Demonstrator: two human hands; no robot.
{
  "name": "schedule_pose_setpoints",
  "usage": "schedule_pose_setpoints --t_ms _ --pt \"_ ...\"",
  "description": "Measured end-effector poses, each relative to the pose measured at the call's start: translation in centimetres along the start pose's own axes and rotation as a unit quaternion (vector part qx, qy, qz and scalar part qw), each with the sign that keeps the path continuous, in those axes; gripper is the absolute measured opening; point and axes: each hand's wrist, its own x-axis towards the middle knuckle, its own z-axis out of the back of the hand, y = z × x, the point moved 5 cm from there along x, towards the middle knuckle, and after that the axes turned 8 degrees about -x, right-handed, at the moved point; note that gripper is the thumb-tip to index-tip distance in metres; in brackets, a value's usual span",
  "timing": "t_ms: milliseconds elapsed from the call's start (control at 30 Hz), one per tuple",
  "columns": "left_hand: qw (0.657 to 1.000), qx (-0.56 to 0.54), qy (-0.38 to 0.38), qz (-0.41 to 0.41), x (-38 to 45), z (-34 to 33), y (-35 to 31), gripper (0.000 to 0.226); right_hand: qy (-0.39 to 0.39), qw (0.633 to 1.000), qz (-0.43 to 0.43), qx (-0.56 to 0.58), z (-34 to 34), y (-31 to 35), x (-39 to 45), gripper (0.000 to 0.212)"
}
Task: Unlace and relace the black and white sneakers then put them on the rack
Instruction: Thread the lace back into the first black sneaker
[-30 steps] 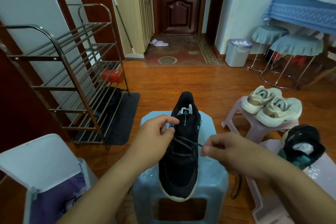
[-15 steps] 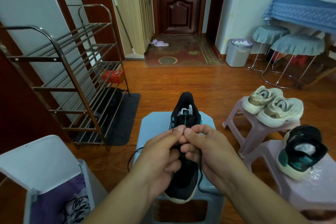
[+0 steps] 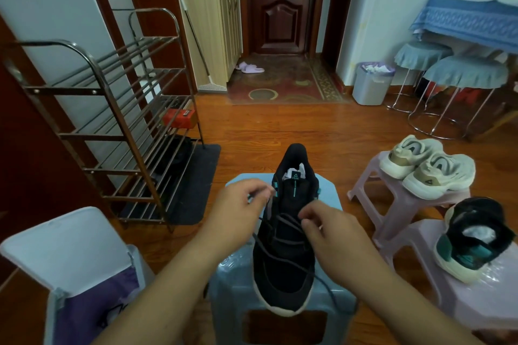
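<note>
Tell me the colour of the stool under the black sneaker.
Light blue stool, clearest in the head view.

Both forearms are bare, no sleeves, watch or rings visible

Black sneaker [image 3: 286, 255] lies toe-near, half-laced; its mate [image 3: 473, 244] sits right.

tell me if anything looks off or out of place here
One thing: the second black sneaker lies tipped on its side on the pink stool at right, opening facing up, while the cream pair sits upright.
</note>
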Motion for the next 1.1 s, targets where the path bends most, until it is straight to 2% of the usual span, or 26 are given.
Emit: schedule_pose_setpoints --t_ms 67,167,200,267,300,367,400,433,533,667,767,833,900,1000,1100 --pt "0.997 0.062 0.030 -0.025 0.1 -1.4 0.4 0.015 0.034 0.998 0.012 0.044 -0.6 0.3 0.0 0.020" --pt "0.991 0.118 0.049 -0.032 0.3 -2.0 0.5 0.012 0.151 0.979 -0.011 0.136 -1.3 0.4 -0.2 0.023" --pt "0.988 0.137 0.055 -0.037 0.3 -2.1 0.5 0.012 0.164 0.972 -0.022 0.164 -1.4 0.3 -0.2 0.025" --pt "0.980 0.183 0.067 -0.050 0.3 -2.4 0.0 0.012 0.120 0.969 -0.050 0.212 -1.2 -0.4 0.0 0.027" --pt "0.975 0.206 0.069 -0.054 0.3 -2.5 -0.3 0.012 0.076 0.978 -0.052 0.186 -0.9 -0.7 0.3 0.023" --pt "0.967 0.242 0.062 -0.056 0.3 -2.8 -0.9 0.013 -0.011 1.000 0.002 0.010 -0.3 -0.9 0.9 0.012" --pt "0.965 0.252 0.054 -0.051 0.3 -2.9 -1.0 0.013 -0.037 0.996 0.028 -0.073 -0.3 -0.8 1.0 0.010" --pt "0.964 0.259 0.045 -0.044 0.3 -3.1 -1.1 0.013 -0.056 0.992 0.038 -0.107 -0.3 -0.7 1.1 0.010" --pt "0.958 0.283 0.017 -0.028 0.2 -3.5 -1.1 0.013 -0.090 0.989 0.045 -0.112 -0.3 -0.4 1.2 0.009" --pt "0.967 0.254 0.006 -0.008 0.3 -3.7 -0.7 0.013 -0.089 0.990 0.030 -0.103 -0.3 -0.7 1.4 0.007" --pt "0.993 0.104 0.007 0.052 0.7 -3.5 0.6 0.008 -0.087 0.994 0.009 -0.058 -0.4 -1.1 1.8 0.003" --pt "0.997 0.044 -0.006 0.065 0.6 -3.5 1.1 0.006 -0.093 0.995 0.002 -0.039 -0.5 -1.3 2.0 0.002" --pt "0.998 0.029 -0.025 0.059 0.3 -3.6 1.2 0.005 -0.097 0.995 0.000 -0.027 -0.8 -1.5 2.0 0.003" --pt "0.996 0.064 -0.052 0.023 0.1 -3.8 1.0 0.011 -0.099 0.995 -0.004 -0.022 -0.9 -1.6 2.1 0.007" --pt "0.997 0.065 -0.041 0.019 0.6 -3.6 1.4 0.009 -0.101 0.995 -0.007 -0.016 -1.0 -1.8 2.1 0.010"
